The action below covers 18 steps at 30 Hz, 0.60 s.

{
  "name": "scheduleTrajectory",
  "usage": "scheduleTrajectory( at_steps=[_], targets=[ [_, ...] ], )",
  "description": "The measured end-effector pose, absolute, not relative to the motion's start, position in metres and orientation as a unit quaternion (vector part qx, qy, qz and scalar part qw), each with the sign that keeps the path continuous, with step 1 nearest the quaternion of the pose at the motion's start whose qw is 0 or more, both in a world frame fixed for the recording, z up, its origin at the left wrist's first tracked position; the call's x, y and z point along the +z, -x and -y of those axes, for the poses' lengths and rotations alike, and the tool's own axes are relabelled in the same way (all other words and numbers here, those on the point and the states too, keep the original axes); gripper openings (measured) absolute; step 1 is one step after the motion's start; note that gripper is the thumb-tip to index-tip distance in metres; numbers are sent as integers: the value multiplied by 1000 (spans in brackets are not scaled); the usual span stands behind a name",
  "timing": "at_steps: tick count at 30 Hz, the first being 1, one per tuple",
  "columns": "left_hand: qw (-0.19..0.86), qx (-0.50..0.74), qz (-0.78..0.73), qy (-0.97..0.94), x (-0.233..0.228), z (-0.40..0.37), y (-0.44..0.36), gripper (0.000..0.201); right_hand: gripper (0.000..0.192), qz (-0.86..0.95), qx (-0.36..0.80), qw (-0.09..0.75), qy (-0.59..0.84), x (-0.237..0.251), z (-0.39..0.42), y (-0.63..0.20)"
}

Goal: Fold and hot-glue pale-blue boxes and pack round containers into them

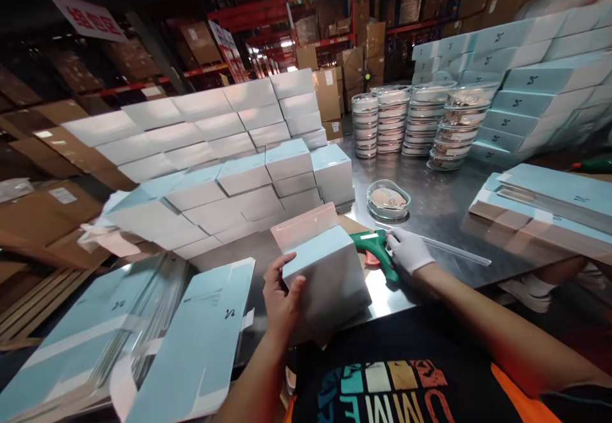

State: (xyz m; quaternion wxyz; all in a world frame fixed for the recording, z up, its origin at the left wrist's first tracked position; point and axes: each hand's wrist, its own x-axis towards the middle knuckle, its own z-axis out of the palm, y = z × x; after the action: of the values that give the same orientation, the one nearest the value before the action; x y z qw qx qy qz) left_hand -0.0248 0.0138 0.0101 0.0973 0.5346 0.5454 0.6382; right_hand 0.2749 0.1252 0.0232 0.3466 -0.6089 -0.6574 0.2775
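Note:
My bare left hand (282, 295) grips the left side of a pale blue and white cardboard box (329, 282), thumb on the near face and fingers on the top edge. A pinkish flap (305, 226) stands up at the box's far side. My right hand (408, 251), in a white glove, has its fingers closed at the rear of a green glue gun (370, 242) with a red trigger. The gun's front end is hidden behind the box. A long clear stick (459, 252) runs along the metal table behind my right hand.
Stacked boxes (248, 174) form a wall at the back left. Flat blue cartons lie left (201, 327) and right (564, 200). An oval clear container (388, 200) sits behind the gun, before several stacks of similar containers (389, 120). More boxes (530, 101) stand far right.

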Motion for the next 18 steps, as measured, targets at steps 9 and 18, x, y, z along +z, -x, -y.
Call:
scheduleTrajectory(
  at_steps=[9,18],
  targets=[
    [119,628,-483,-599,12,-15,11,70,42,674,464,418,394,71,-87,-208],
    [125,689,-414,-581,13,-20,13,50,71,799,361,418,239,57,-95,-233]
  ],
)
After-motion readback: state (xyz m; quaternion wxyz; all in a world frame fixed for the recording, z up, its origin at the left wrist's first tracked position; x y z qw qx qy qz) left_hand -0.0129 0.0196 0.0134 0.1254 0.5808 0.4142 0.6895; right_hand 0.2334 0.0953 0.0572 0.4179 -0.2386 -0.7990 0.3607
